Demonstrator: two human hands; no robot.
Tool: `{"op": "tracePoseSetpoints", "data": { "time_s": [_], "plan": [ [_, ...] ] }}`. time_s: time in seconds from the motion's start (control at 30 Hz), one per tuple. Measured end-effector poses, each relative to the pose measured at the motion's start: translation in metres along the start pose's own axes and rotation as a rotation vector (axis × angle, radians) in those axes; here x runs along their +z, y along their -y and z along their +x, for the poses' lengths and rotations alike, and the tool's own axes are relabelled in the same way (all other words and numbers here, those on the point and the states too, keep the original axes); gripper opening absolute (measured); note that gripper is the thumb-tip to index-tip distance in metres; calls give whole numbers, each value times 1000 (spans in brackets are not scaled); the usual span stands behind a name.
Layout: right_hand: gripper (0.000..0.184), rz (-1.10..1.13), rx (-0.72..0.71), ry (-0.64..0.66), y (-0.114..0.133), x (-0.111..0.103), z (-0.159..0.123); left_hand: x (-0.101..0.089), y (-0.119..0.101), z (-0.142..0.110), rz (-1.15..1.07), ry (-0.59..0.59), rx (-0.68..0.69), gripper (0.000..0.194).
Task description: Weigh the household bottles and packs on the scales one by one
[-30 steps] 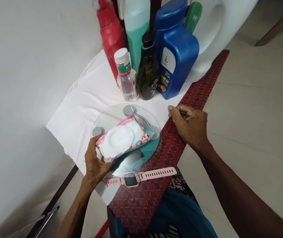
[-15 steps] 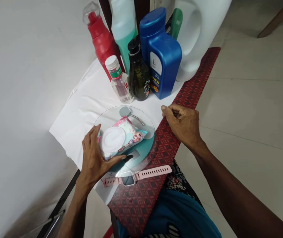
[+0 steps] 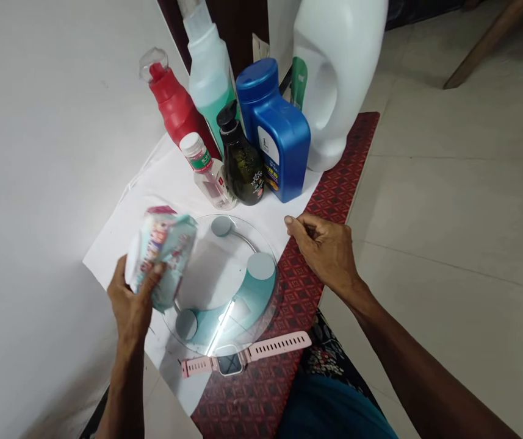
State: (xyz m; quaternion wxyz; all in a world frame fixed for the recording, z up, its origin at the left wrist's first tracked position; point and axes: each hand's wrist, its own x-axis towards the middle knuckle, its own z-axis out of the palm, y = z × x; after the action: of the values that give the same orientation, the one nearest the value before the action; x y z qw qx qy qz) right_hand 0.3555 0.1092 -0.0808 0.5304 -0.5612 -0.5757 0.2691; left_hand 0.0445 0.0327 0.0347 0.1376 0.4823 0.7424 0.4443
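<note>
Packet (image 3: 175, 244) gripped by left hand (image 3: 130, 299)

Tilted and blurred, it shows pale blue, white and pink, with printed figures. It is raised at the left side of the glass scale (image 3: 256, 302). Further right, right hand (image 3: 328, 247) is curled closed.

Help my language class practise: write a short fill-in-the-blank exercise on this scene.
1. The person's ____ hand grips the packet.
2. The watch near the round glass disc has a ____ strap.
3. The small clear bottle has a ____ cap.

Missing words: left; pink; white.
</note>
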Motion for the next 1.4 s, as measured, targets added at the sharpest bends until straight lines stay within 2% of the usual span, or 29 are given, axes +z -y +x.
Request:
{"op": "tracePoseSetpoints", "data": {
  "time_s": [0.07,0.13,0.2,0.3,0.4,0.5,0.6,0.67,0.8,0.87,0.9,0.97,1.03,1.1,1.13,1.2,1.27,1.33,1.4],
  "plan": [
    [47,-6,-1,3,0,0,0,7,2,34,-50,-146,38,54],
    [48,-8,-2,5,0,-1,0,22,6,75,-133,-225,32,55],
    [49,-4,1,7,0,-2,0,44,11,115,-158,-242,-6,56],
    [51,8,8,1,-1,-2,0,82,15,161,-14,-229,-50,53],
    [53,26,10,-15,-1,-2,1,121,12,187,117,-199,-40,51],
    [54,42,19,-13,0,-2,2,154,3,202,164,-179,-49,58],
    [52,47,36,-10,1,-3,2,176,-8,215,214,-144,-24,67],
    [51,49,44,-12,2,-3,2,182,-13,221,234,-97,27,71],
    [51,66,52,-18,1,-3,2,175,-15,216,231,11,107,73],
    [52,71,48,-15,0,-2,2,165,-14,203,180,-12,147,71],
    [52,71,45,-13,0,-2,2,160,-15,193,129,-63,186,67],
    [51,63,38,-10,-1,-2,3,149,-22,168,-9,-204,325,57],
    [51,57,36,-8,-1,-2,3,138,-39,135,-132,-298,525,52],
    [51,54,41,-5,0,-2,2,132,-64,102,-184,-267,725,52],
    [51,53,44,-5,1,-2,2,132,-78,86,-185,-205,798,52],
    [51,51,45,-7,2,-2,2,137,-102,63,-157,-24,880,54],
    [52,51,37,-8,2,-2,2,152,-119,54,-121,112,908,62],
    [53,55,27,-11,3,-2,2,171,-126,60,-85,124,923,69],
    [54,60,15,-12,3,-2,2,189,-127,75,-40,66,902,71]
  ]
}}
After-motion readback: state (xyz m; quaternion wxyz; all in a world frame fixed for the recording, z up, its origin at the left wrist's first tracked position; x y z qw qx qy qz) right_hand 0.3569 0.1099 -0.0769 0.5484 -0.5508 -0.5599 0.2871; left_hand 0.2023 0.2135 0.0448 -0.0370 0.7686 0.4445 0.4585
